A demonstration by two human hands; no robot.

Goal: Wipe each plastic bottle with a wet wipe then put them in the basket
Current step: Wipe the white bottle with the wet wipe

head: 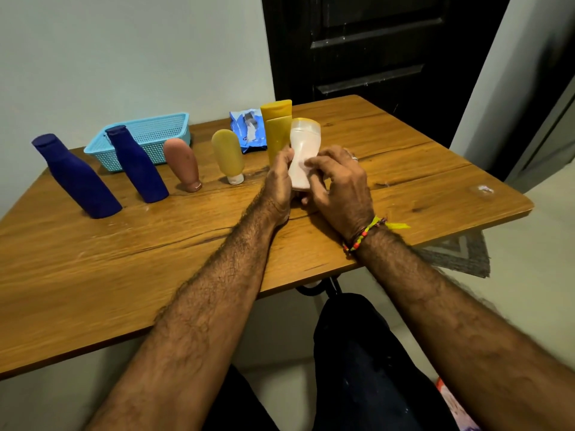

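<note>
Six plastic bottles are on or above the wooden bench [404,169]. Two are dark blue: the first dark blue bottle [76,177] stands far left and the second dark blue bottle [137,164] stands just in front of the basket. To the right of them is one brown-pink bottle [183,164], standing on its cap, then one pale yellow bottle [228,155], also on its white cap. Behind the hands stands one tall mustard yellow bottle [277,129] with its flat cap at the top.

The sixth one, the white bottle [301,150], is held upright near the middle of the bench, just in front of the mustard one. It has a narrow waist and a clear, slightly yellow cap on top. The left hand [280,185] grips it from the left side with curled fingers. The right hand [340,185] has its fingers curled on the front of the bottle; something white is under them, but I cannot tell if it is a wipe.

One light blue basket [174,126] with a mesh wall sits at the back left; no bottle shows inside it. One blue wipe packet [247,130] lies open between the basket and the mustard bottle.
</note>
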